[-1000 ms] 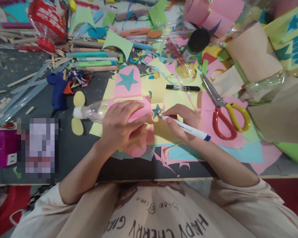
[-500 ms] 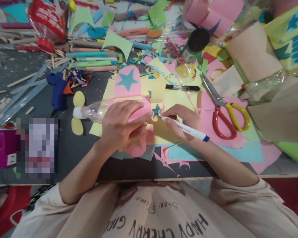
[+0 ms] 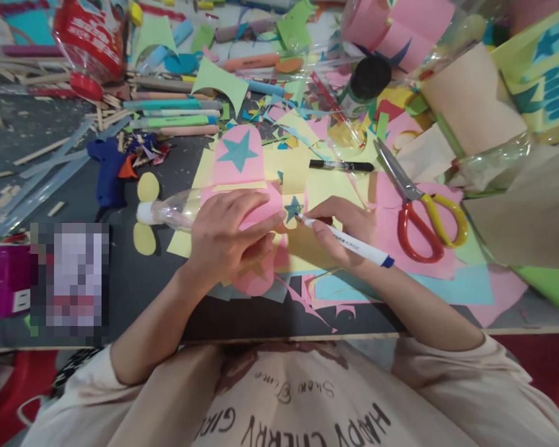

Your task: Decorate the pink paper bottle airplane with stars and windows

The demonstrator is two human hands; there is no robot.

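My left hand (image 3: 230,239) is wrapped over a clear plastic bottle (image 3: 173,212) lying on its side, its body covered in pink paper. The bottle has a white cap (image 3: 146,212) with two yellow oval paper blades, and a pink paper wing (image 3: 238,154) carries a teal star. My right hand (image 3: 347,226) is closed around a white marker (image 3: 354,243) with a blue end. The marker's tip touches a small teal star (image 3: 293,209) on yellow paper at the bottle's base end. My left palm hides part of the bottle and the lower wing.
Scissors (image 3: 417,208) with red and yellow handles lie right of my right hand, and a black pen (image 3: 341,166) lies beyond it. A blue glue gun (image 3: 108,171) is at left. Paper scraps, markers and a red-labelled bottle (image 3: 88,43) crowd the far side.
The marker's tip has shifted very slightly by the small star. My left hand stays in place on the bottle.
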